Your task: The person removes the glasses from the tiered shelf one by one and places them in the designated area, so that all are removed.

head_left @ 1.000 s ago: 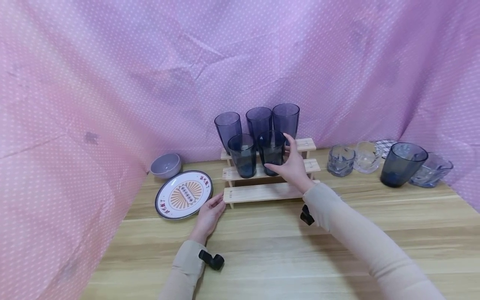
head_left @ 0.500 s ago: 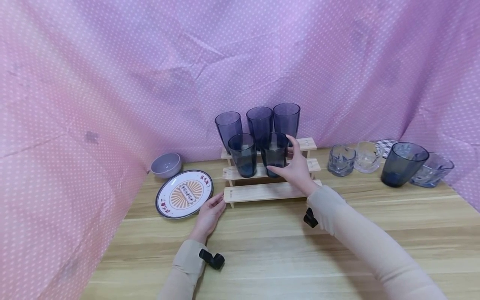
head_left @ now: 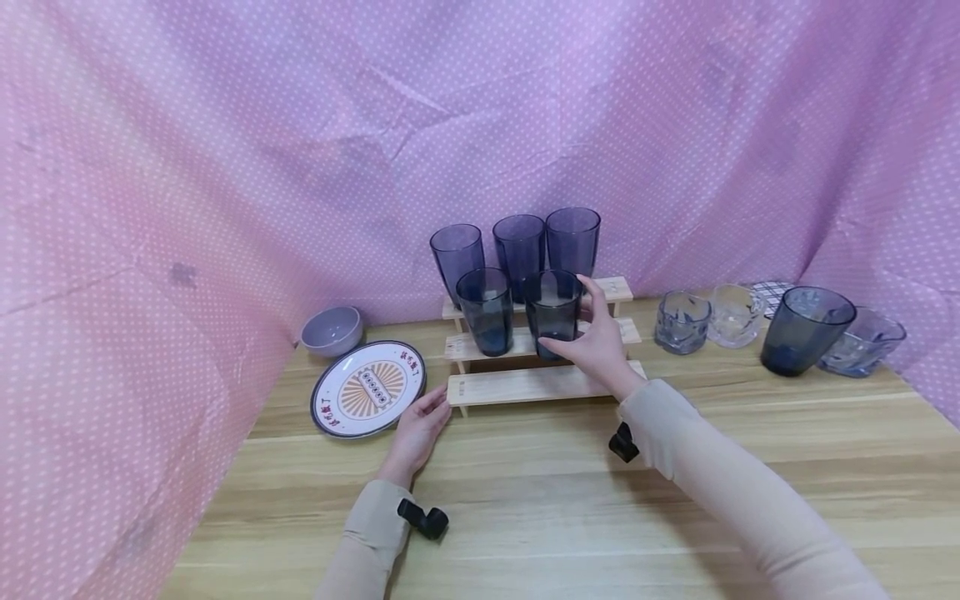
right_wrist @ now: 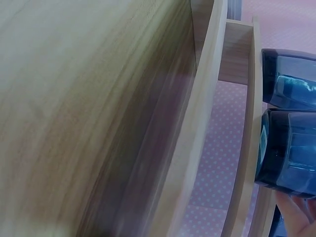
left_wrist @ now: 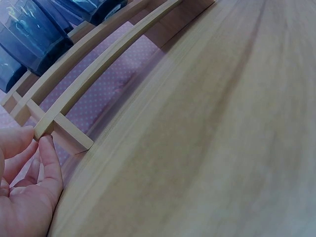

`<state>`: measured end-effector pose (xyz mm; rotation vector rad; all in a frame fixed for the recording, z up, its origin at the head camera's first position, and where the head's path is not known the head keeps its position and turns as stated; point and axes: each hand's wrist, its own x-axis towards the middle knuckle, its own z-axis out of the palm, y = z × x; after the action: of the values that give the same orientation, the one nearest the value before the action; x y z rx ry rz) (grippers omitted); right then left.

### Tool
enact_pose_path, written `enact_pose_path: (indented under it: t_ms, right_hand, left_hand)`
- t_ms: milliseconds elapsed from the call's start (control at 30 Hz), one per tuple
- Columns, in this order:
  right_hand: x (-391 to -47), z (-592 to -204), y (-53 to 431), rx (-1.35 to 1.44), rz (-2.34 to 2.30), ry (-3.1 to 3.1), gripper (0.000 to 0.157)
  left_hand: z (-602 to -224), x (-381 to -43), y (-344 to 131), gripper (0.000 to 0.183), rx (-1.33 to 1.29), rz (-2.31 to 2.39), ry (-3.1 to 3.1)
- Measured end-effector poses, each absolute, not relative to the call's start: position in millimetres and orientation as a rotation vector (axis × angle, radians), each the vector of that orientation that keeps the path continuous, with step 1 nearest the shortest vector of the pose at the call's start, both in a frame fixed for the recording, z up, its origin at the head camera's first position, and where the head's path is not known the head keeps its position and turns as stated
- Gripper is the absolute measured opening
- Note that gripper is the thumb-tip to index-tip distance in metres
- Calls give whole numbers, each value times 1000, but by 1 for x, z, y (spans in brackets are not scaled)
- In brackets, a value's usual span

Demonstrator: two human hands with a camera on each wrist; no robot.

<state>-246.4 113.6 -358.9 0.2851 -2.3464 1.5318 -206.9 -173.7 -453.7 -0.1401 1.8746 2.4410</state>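
Pinching rack [head_left: 517,387] with left hand [head_left: 415,435] and gripping glass [head_left: 553,310] in right hand [head_left: 597,346], at middle step [head_left: 630,331] beside another glass [head_left: 486,317], could clink the two if nudging left, or topple the held one if letting go too near the edge
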Motion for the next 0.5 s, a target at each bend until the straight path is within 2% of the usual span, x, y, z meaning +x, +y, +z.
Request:
enact_pose_path:
  t_ms: [500]
  right_hand:
    - [-235,-348,124,360,1634,-2229,103]
  left_hand:
    - [-455,-207,-175,47,-111,2432,1876]
